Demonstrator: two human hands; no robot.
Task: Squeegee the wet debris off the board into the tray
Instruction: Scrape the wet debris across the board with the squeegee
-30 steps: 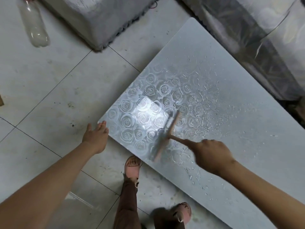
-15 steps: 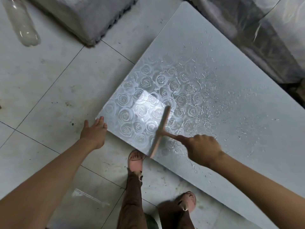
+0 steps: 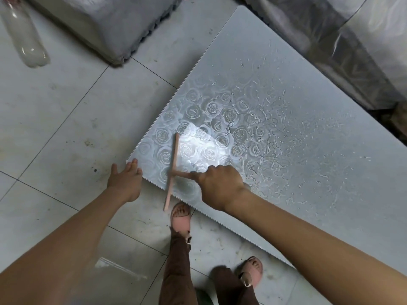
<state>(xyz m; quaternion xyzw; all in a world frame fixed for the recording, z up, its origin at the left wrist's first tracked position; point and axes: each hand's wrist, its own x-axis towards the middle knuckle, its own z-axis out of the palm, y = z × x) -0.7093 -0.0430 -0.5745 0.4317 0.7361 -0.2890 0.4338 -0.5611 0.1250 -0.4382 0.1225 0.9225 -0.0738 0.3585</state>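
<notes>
A pale board (image 3: 308,133) with a rose pattern near its left corner lies over the tiled floor, wet with water droplets and streaks across its middle. My right hand (image 3: 218,183) grips the handle of a wooden T-shaped squeegee (image 3: 172,170), whose blade lies across the board's near left corner and sticks out past the front edge. My left hand (image 3: 125,179) rests with straight fingers against the board's left corner. No tray is in view.
My two feet in pink sandals (image 3: 180,216) stand just in front of the board's near edge. A clear plastic bottle (image 3: 24,36) lies on the floor at top left. A grey padded block (image 3: 105,25) and plastic-covered furniture (image 3: 352,40) border the far side.
The squeegee has swept left across the rose-patterned corner, from the wet middle toward the left edge. My left hand stays at the corner. The view has shifted slightly.
</notes>
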